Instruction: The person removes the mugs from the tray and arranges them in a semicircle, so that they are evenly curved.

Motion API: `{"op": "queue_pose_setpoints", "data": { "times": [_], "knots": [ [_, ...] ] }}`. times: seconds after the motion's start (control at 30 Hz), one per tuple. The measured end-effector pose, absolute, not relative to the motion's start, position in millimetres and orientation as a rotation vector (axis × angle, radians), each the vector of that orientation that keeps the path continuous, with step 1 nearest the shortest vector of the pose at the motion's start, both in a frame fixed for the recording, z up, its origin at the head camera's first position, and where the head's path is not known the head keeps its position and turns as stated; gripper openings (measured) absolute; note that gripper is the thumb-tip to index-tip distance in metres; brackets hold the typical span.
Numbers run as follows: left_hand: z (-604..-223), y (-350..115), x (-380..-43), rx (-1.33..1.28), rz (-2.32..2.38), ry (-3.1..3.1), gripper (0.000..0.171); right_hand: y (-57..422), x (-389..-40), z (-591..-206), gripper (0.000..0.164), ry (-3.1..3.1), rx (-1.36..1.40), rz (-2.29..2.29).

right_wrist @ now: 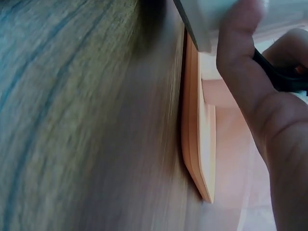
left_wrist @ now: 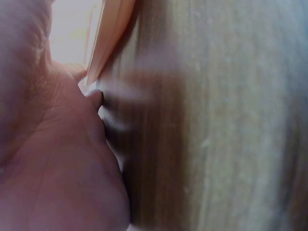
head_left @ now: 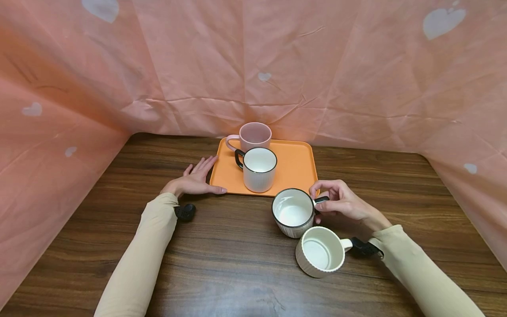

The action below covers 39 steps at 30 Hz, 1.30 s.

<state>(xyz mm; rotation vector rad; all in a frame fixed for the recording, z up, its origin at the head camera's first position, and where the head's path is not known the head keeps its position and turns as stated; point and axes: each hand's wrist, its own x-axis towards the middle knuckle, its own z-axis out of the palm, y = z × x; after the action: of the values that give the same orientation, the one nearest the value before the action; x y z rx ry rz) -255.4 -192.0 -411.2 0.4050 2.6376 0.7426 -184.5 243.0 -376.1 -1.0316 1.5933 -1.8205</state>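
Note:
My right hand (head_left: 348,202) grips the black handle (right_wrist: 279,77) of a white ribbed mug with a black rim (head_left: 293,213), just in front of the orange tray's near right corner. In the right wrist view, the mug's base shows over the tabletop. My left hand (head_left: 194,180) lies at the left end of the orange tray (head_left: 295,165), fingers spread straight, with fingertips and thumb right at its edge. On that tray stand a pink mug (head_left: 255,134) and, before it, another white mug with a black handle (head_left: 259,174); both handles point left.
A cream mug with a scalloped rim (head_left: 318,253) stands nearest me, its handle close to the right wrist's black camera (head_left: 362,247). Pink cloth (head_left: 206,57) with white hearts hangs behind and along both sides of the brown wooden table (head_left: 222,273).

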Motion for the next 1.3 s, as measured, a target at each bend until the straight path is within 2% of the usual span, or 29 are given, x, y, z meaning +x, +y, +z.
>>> {"op": "queue_pose_setpoints", "data": {
  "times": [0.5,0.87,1.3],
  "knots": [
    [-409,-193,-253,0.403,0.742,2.637,0.122,254,-188,-383,0.036,1.720,-1.068,-1.791],
    [-406,-190,-252,0.409,0.742,2.632,0.123,252,-188,-381,0.027,1.815,-1.074,-1.697],
    [-407,-191,-254,0.397,0.734,2.628,0.122,256,-189,-380,0.029,1.801,-1.057,-1.700]
  ]
}}
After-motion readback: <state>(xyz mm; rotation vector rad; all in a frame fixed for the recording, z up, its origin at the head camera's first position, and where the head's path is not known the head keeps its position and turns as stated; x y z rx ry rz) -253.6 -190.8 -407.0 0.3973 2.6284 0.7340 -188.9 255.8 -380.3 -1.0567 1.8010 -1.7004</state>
